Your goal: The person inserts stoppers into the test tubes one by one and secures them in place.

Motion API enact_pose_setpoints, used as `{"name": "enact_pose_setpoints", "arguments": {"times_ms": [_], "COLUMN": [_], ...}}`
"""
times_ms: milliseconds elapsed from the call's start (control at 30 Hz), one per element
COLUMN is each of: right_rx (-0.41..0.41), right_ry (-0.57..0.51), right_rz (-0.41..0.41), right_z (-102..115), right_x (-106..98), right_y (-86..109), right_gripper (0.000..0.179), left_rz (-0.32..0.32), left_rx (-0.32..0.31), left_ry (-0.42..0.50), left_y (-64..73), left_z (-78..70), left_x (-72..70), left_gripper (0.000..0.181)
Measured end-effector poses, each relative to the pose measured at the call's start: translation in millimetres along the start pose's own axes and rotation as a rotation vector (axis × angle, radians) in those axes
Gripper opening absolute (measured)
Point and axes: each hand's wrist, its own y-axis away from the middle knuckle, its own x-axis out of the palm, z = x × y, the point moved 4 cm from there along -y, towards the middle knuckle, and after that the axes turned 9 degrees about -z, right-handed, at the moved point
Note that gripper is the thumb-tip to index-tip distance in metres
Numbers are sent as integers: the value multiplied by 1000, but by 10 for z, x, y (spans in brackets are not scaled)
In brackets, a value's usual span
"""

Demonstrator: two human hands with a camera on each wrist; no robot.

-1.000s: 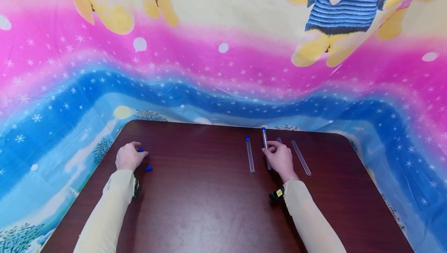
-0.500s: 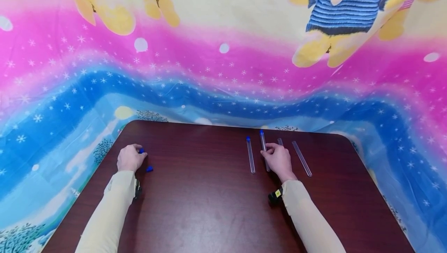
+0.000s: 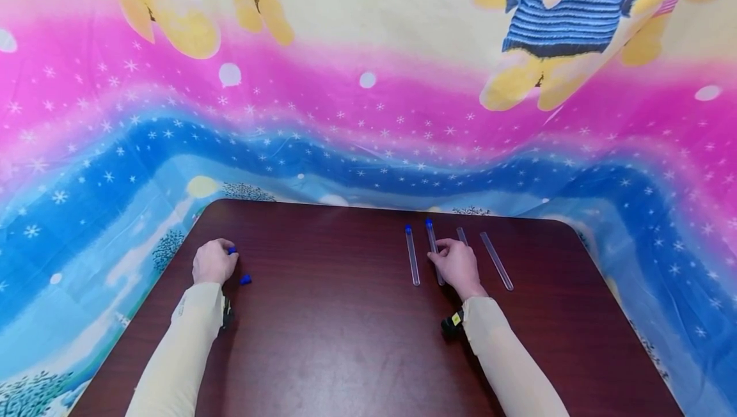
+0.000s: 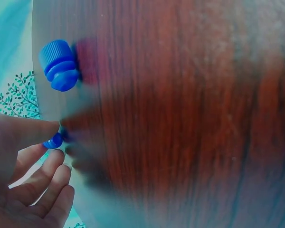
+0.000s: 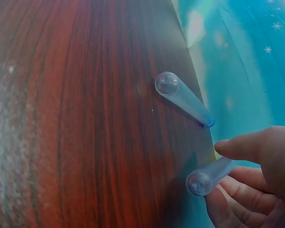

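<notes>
On the left of the table, my left hand (image 3: 214, 262) pinches a small blue cap (image 4: 53, 141) between thumb and fingers. A second blue cap (image 4: 60, 65) lies on the wood nearer to me. Farther right, my right hand (image 3: 457, 265) holds a clear test tube (image 3: 432, 236) with a blue cap on its far end, thumb on one side and fingers on the other. Left of it lies another capped test tube (image 3: 412, 257). Right of the hand is a tube without a cap (image 3: 496, 261). One more tube (image 3: 461, 235) is partly hidden behind the hand.
A dark brown wooden table (image 3: 334, 334) with rounded far corners lies under both hands. A printed cloth (image 3: 357, 142) with snowflakes and bears hangs behind it and along its sides.
My right hand has shifted slightly left and toward me with the capped test tube, which now lies closer to the neighbouring capped tube. The left hand has barely moved.
</notes>
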Motion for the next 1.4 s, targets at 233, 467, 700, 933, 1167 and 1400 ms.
{"name": "enact_pose_setpoints", "arguments": {"times_ms": [233,467,700,933,1167,1400], "right_rx": [15,11,-9,-24,-25,-18], "right_ry": [15,20,51,67,89,100], "right_rz": [9,12,9,12,26,38], "right_z": [-14,-10,9,7,1,-25], "right_x": [23,45,56,66,91,118], "right_y": [-12,-12,-17,-32,-47,-44], "right_gripper": [39,38,38,38,37,38], "left_rz": [-3,-4,-28,-66,-118,-119], "left_rx": [5,-9,-7,62,92,100], "left_ry": [11,30,43,51,74,98], "left_y": [8,3,-16,-40,-45,-24], "left_z": [4,11,-16,-103,-171,-229], "left_x": [6,7,3,12,10,43], "left_gripper": [28,27,39,35,31,31]}}
